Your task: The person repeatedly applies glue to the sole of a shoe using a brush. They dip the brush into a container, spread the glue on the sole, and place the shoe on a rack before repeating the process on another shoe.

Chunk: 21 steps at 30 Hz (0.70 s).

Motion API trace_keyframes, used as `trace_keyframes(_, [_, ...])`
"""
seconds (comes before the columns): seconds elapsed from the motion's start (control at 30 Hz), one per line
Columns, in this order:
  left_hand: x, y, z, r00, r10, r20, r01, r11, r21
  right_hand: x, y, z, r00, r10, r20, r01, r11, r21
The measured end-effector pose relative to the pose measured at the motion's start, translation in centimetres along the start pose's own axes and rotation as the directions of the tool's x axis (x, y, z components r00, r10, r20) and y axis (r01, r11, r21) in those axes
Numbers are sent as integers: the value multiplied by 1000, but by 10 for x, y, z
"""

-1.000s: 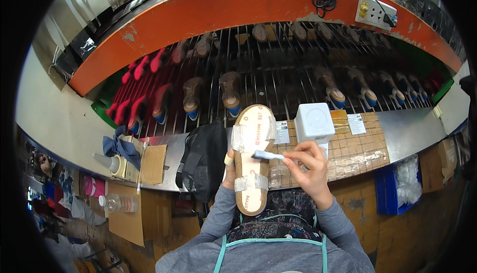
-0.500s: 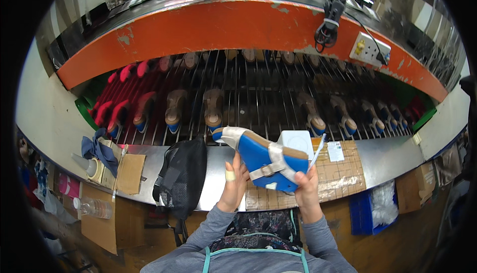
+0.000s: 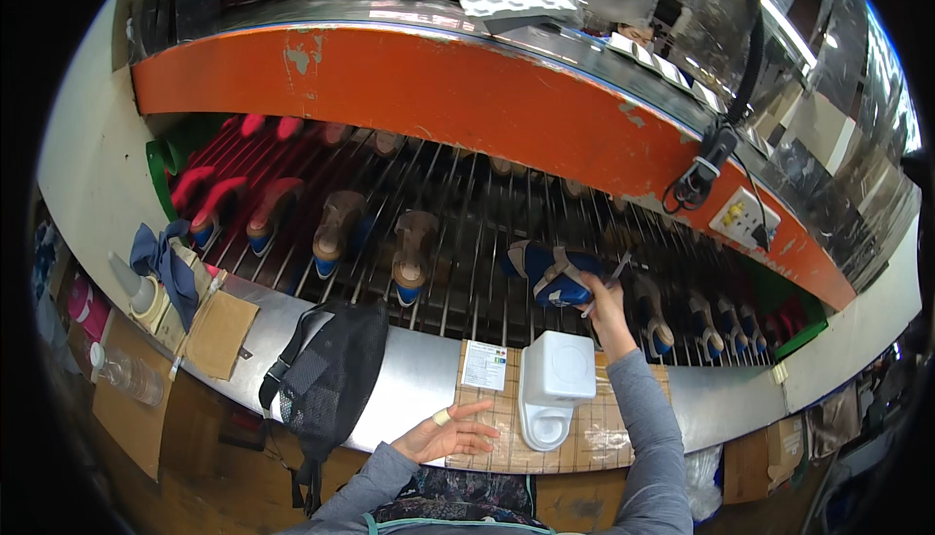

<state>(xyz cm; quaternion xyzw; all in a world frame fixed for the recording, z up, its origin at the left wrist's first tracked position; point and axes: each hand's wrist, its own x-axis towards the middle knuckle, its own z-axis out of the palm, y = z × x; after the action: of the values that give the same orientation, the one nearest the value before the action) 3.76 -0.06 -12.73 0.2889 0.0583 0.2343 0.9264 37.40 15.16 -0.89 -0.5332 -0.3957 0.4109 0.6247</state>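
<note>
A sandal with pale straps on a blue shoe last (image 3: 557, 274) is held out over the bar rack, its toe pointing left. My right hand (image 3: 608, 313) is closed round its near right end, and a thin white stick (image 3: 620, 265), perhaps a brush handle, is held in the same fingers. My left hand (image 3: 450, 435) is empty, its fingers spread over the left part of the board, with a pale band on one finger. Just right of it stands a white dispenser (image 3: 559, 369) with a round cup at its front.
The metal bar rack (image 3: 458, 243) carries several other lasted sandals (image 3: 413, 248) under an orange beam (image 3: 390, 82). A black mesh bag (image 3: 336, 374) lies on the steel ledge (image 3: 409, 379), left of the taped cardboard board (image 3: 604, 428). A power socket (image 3: 745, 216) and cable hang at right.
My right hand has carried the sandal on its last forward from above the ledge to over the rack. My left hand has drawn away from it, down and left. The view has turned.
</note>
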Motion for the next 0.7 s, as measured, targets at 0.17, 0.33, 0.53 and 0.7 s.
trace_keyframes(0.17, [3,2,-1,998,-19,53,22,999,-48,28,33,15,987,133,88,-131,991,-24])
trace_keyframes(0.33, [2,5,3,999,-27,42,30,998,-58,29,34,22,925,228,303,-100,918,-385])
trace_keyframes(0.53, [3,7,6,999,-30,29,31,999,-29,41,41,9,898,348,269,-226,890,-396])
trace_keyframes(0.7, [4,7,6,999,-19,28,20,1000,-22,34,61,-35,953,-232,197,173,-120,-978])
